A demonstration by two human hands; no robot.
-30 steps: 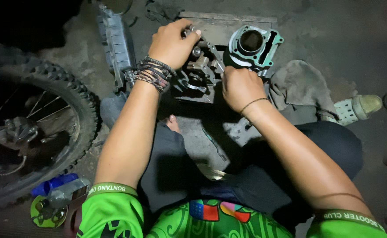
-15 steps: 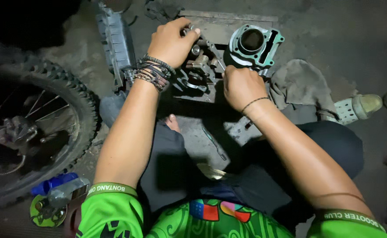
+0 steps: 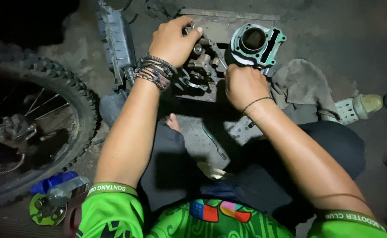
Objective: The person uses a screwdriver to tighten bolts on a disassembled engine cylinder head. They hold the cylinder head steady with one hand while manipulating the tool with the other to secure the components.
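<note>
Cylinder head (image 3: 200, 66) — half-hidden (both hands)

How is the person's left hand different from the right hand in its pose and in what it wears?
The left hand lies over the top of the metal engine part; the right hand is closed at its near edge. The left wrist has many bracelets, the right one thin cord. Both touch the part.

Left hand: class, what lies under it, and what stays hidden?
Under the left hand sits a grey metal engine part, gripped from above; its lower bosses and a round opening show. The palm covers its top, so what the fingers hold cannot be seen.
</note>
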